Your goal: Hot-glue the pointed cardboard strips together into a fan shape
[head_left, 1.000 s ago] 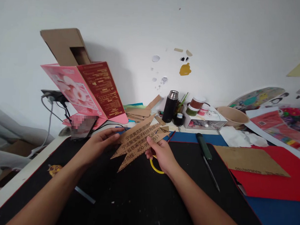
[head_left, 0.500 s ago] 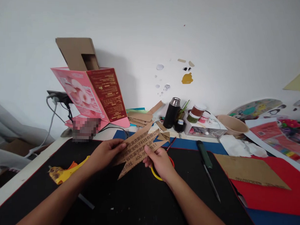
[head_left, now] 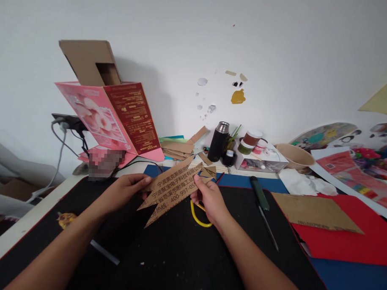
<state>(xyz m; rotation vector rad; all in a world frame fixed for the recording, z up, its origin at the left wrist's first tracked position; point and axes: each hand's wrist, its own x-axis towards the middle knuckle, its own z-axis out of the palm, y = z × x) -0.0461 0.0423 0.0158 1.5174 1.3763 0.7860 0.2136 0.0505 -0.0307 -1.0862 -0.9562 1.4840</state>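
Both hands hold a brown cardboard piece (head_left: 173, 188) with printed characters and pointed, notched ends, tilted above the black mat (head_left: 164, 262). My left hand (head_left: 130, 189) pinches its left edge between thumb and fingers. My right hand (head_left: 209, 200) grips the right end, thumb on top. Under my right hand a yellow loop (head_left: 199, 217), seemingly a scissor handle, shows over the mat. Smaller cardboard scraps (head_left: 208, 173) lie just behind the piece. My left forearm mostly covers a yellow-brown object (head_left: 66, 219), and a thin translucent stick (head_left: 105, 252) lies beside that arm.
A green-handled pointed tool (head_left: 260, 194) lies right of my right hand, near a cardboard sheet (head_left: 314, 212) on red paper (head_left: 361, 244). Behind stand a pink box (head_left: 102, 116), a black flask (head_left: 218, 141), paint jars (head_left: 251, 138) and a bowl (head_left: 296, 156).
My left hand has shifted left along the cardboard's edge, and more of its printed surface shows. The whole view has moved slightly. My left forearm now hides more of the yellow-brown object.
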